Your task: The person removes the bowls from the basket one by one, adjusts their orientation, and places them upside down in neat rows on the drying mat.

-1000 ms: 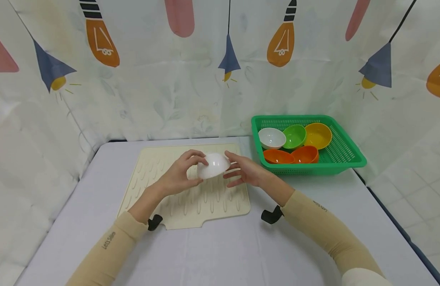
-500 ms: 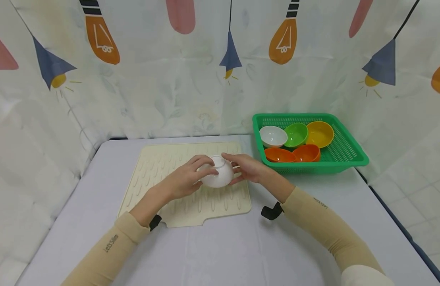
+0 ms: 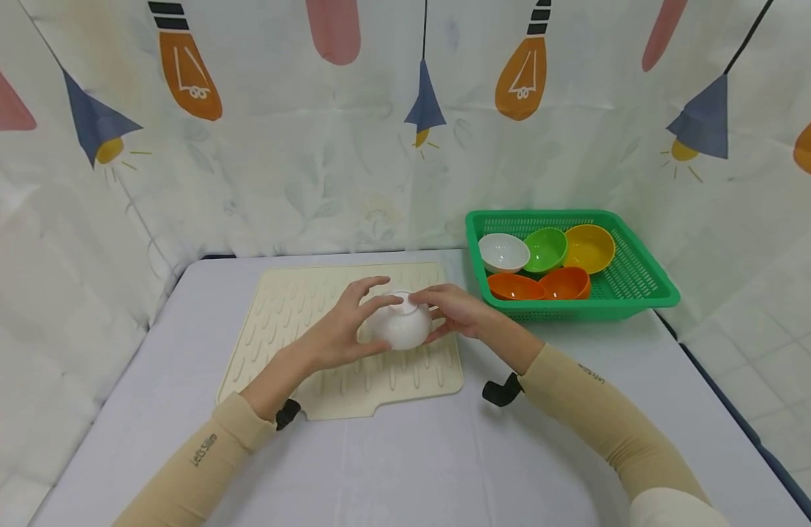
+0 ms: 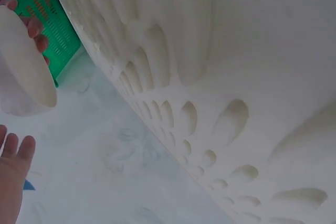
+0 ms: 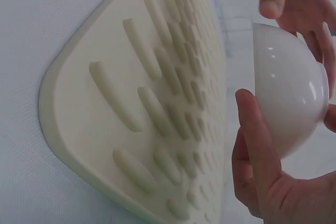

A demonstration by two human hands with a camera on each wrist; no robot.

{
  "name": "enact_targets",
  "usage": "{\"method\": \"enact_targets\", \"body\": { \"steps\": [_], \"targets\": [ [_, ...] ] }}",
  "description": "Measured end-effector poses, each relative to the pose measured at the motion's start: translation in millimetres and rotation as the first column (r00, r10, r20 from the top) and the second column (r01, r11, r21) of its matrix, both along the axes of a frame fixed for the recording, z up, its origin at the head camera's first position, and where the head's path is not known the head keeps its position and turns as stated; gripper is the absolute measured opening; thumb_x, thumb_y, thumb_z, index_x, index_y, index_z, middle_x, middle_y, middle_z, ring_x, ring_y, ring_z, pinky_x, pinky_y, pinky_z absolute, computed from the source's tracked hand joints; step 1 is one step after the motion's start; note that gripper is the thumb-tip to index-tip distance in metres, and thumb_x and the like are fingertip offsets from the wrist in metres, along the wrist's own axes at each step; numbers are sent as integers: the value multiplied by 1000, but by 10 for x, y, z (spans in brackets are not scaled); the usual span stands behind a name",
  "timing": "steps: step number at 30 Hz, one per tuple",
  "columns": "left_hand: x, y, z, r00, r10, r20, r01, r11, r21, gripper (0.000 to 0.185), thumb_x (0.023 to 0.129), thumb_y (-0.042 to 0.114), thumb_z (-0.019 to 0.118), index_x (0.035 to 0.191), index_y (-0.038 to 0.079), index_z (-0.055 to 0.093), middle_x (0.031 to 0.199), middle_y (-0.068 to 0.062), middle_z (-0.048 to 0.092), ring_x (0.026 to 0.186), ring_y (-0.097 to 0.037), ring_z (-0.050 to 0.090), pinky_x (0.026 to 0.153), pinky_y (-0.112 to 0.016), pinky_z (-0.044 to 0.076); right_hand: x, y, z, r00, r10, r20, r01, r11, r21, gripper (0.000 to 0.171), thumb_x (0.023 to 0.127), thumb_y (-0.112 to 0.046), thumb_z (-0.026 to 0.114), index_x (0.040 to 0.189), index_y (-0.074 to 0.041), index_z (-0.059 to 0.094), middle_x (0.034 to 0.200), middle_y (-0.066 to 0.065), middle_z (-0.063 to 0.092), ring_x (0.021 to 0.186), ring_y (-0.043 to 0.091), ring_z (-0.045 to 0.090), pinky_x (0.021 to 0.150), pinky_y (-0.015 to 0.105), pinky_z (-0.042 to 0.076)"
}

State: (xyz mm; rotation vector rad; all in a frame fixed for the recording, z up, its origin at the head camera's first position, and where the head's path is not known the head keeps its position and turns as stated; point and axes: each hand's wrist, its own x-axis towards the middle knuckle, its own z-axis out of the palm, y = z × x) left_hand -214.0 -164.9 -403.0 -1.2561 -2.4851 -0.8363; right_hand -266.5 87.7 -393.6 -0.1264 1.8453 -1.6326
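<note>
A white bowl (image 3: 400, 329) hangs upside down a little above the cream ribbed drying mat (image 3: 300, 307), over its right half. My right hand (image 3: 451, 311) grips the bowl's right side; in the right wrist view its thumb (image 5: 257, 140) lies on the bowl (image 5: 289, 87). My left hand (image 3: 351, 322) is at the bowl's left side with its fingers spread and lifting off. In the left wrist view its fingers (image 4: 13, 166) are straight, apart from the bowl (image 4: 21, 66). A gap shows between the bowl's rim and the mat (image 5: 131, 103).
A green basket (image 3: 636, 293) stands at the table's back right. It holds a white bowl (image 3: 503, 252), a green bowl (image 3: 545, 249), a yellow bowl (image 3: 588, 247) and two orange bowls (image 3: 513, 287). The pale table (image 3: 412, 454) is enclosed by a patterned curtain.
The white bowl has been turned over, base up, and lowered toward the mat. My left fingers, curled over it half a second ago, have spread and lifted.
</note>
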Motion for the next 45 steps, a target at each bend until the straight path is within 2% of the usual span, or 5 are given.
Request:
{"method": "enact_targets", "body": {
  "steps": [18, 24, 33, 37, 45],
  "targets": [
    [-2, -45, -46, 970, 149, 195, -164, 984, 68, 65, 81, 33, 90, 138, 22, 59, 152, -10, 46, 138, -36, 46, 104, -57, 46, 35, 67, -62, 979, 78, -191, -80, 997, -4, 59, 100, -26, 69, 150, -10, 43, 152, 12, 47, 133, 34, 51, 97, 47, 55],
    [-19, -70, -71, 971, 135, 199, -157, 983, 99, 64, 79, 33, 92, 135, 19, 63, 147, -9, 53, 138, -34, 48, 107, -54, 45, 68, 128, -82, 782, 226, -581, -161, 974, 161, 82, 88, -26, 84, 156, -16, 38, 157, 2, 40, 141, 33, 42, 109, 54, 44],
    [-30, -127, -66, 974, 141, 180, -162, 981, 107, 61, 78, 29, 93, 129, 14, 62, 147, -13, 50, 135, -38, 49, 100, -57, 50, 93, 46, -129, 466, 332, -820, -203, 942, 267, 67, 88, -22, 84, 146, -15, 53, 152, 3, 48, 140, 24, 42, 109, 55, 43],
    [-54, -190, -57, 969, 142, 204, -165, 981, 100, 59, 78, 30, 93, 126, 15, 63, 148, -13, 49, 136, -38, 48, 98, -56, 51, 79, -9, -135, 432, 360, -827, -226, 931, 287, 61, 90, -21, 83, 144, -13, 56, 154, 10, 45, 140, 24, 43, 105, 48, 49],
    [-171, -398, -68, 939, 129, 320, -165, 982, 87, 62, 77, 31, 93, 127, 14, 61, 144, -9, 54, 132, -32, 52, 102, -48, 50, -25, -227, -159, 447, 424, -787, -240, 905, 352, 60, 91, -22, 82, 144, -12, 56, 156, 13, 44, 139, 26, 46, 100, 43, 53]
  ]
}}
